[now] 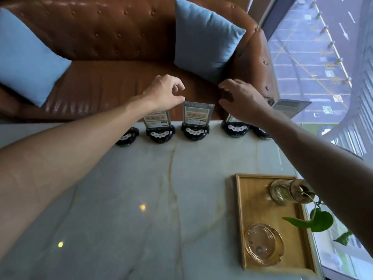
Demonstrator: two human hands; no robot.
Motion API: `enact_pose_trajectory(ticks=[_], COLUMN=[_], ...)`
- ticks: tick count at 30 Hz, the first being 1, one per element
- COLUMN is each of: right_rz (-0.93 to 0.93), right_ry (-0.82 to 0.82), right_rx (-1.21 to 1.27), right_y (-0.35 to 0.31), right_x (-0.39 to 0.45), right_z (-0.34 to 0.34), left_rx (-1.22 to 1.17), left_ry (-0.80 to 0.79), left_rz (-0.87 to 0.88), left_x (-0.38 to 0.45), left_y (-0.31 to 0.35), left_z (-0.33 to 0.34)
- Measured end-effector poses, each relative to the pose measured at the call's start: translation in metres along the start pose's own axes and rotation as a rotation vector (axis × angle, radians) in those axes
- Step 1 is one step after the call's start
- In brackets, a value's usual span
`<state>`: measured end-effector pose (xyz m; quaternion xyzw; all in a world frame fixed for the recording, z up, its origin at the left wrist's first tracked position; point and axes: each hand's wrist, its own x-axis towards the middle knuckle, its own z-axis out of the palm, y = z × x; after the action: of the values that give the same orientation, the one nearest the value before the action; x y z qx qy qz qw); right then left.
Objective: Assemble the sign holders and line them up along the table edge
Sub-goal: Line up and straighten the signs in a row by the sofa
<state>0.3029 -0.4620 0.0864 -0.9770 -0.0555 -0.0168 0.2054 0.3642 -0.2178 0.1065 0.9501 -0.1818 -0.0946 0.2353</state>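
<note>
Several sign holders with black round bases stand in a row along the far edge of the marble table. The middle holder shows its clear panel with a green card, upright. To its left stands another holder, and further left a base half hidden under my forearm. Two more bases sit at the right, their panels hidden by my right hand. My left hand hovers above the left panel, fingers curled, holding nothing. My right hand is spread over the right holders, holding nothing that I can see.
A brown leather sofa with two blue cushions lies beyond the table edge. At the near right a wooden tray carries a glass ashtray and a glass vase with a green plant. A window runs along the right.
</note>
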Motion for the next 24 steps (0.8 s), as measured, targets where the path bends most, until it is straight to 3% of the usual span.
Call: enact_pose_trajectory(ticks=[4, 10, 17, 24], right_rz=[0.002, 0.059, 0.129, 0.123], right_ry=[-0.119, -0.154, -0.108, -0.178], right_rx=[-0.009, -0.078, -0.129, -0.011], right_y=[-0.02, -0.027, -0.035, -0.052], right_x=[0.008, 0.018, 0.02, 0.011], right_z=[0.03, 0.059, 0.064, 0.052], left_rx=[0.039, 0.058, 0.033, 0.029], left_ry=[-0.051, -0.07, -0.047, -0.014], left_rz=[-0.045, -0.071, -0.037, -0.04], left_x=[-0.015, -0.028, -0.03, -0.027], left_y=[-0.038, -0.079, -0.093, -0.096], left_z=[-0.007, -0.005, 0.0, 0.004])
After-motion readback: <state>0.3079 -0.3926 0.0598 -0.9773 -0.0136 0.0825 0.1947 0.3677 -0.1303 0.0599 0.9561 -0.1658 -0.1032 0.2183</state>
